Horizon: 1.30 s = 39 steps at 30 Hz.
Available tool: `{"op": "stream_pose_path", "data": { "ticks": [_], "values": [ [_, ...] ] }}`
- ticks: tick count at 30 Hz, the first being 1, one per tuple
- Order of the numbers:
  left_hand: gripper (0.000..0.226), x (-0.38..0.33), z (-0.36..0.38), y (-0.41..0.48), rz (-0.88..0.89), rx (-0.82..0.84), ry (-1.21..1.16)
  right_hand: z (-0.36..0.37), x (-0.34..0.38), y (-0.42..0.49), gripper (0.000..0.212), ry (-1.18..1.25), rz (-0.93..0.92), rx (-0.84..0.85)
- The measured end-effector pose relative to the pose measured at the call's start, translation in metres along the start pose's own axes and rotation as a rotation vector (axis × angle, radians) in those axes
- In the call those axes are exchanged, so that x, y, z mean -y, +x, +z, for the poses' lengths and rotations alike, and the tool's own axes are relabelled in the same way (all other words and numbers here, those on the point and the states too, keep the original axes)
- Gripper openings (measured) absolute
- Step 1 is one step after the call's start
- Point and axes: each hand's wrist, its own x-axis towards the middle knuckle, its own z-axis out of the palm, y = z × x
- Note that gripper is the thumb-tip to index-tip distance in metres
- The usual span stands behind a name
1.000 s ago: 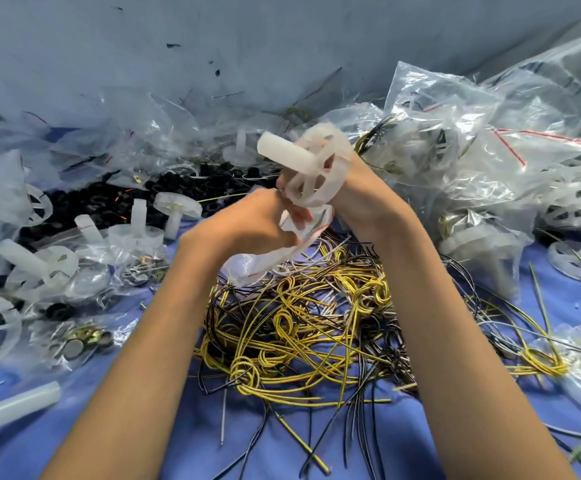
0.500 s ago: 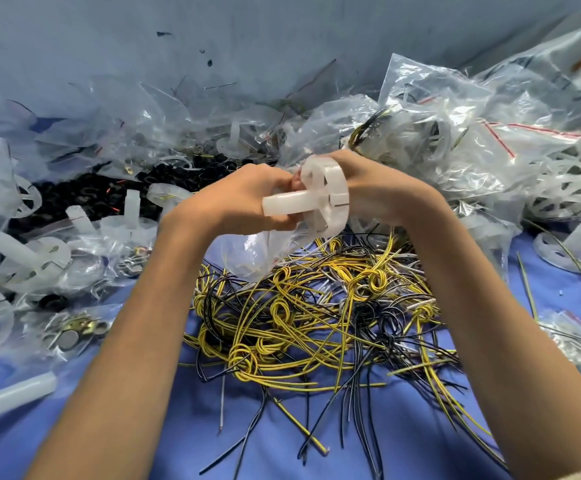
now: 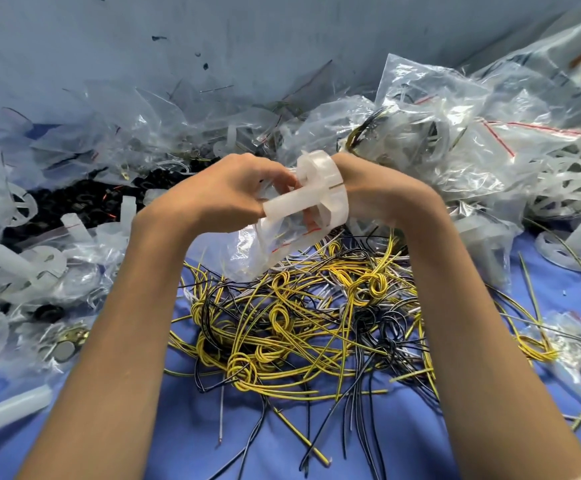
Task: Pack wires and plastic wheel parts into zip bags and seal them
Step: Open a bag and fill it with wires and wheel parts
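My right hand (image 3: 381, 194) grips a translucent white plastic wheel part (image 3: 320, 194), its stub shaft pointing left. My left hand (image 3: 220, 195) pinches the mouth of a small clear zip bag (image 3: 265, 247) with a red line at its seal. The bag hangs under the wheel, above the wires. The wheel sits at the bag's mouth; how far in it is, I cannot tell. A tangled pile of yellow, black and white wires (image 3: 316, 320) lies on the blue cloth (image 3: 282, 445) below both hands.
Filled zip bags (image 3: 455, 140) are heaped at the back right. Loose white wheel parts (image 3: 22, 268) and empty bags lie at the left, with black rings (image 3: 85, 202) behind them. Another bagged bundle (image 3: 573, 348) lies at the right. A grey wall stands behind.
The wheel came down from above the hands and turned so its shaft points left. Both hands lowered and drew together around the bag's mouth.
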Motion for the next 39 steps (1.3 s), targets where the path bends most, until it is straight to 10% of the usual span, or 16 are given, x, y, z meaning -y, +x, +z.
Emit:
{"op": "stream_pose_path", "data": {
  "ticks": [15,27,39],
  "values": [
    [0.043,0.004,-0.003,0.002,-0.048,-0.049,-0.001,0.005,0.005,0.004,0.025,-0.256,0.097,-0.195],
    [0.046,0.006,-0.006,-0.001,-0.135,-0.007,0.023,0.016,0.005,0.017,0.024,0.011,0.349,-0.038],
    [0.044,-0.003,-0.005,0.001,-0.106,-0.072,0.096,0.014,0.015,0.012,0.054,-0.221,0.098,0.233]
  ]
}}
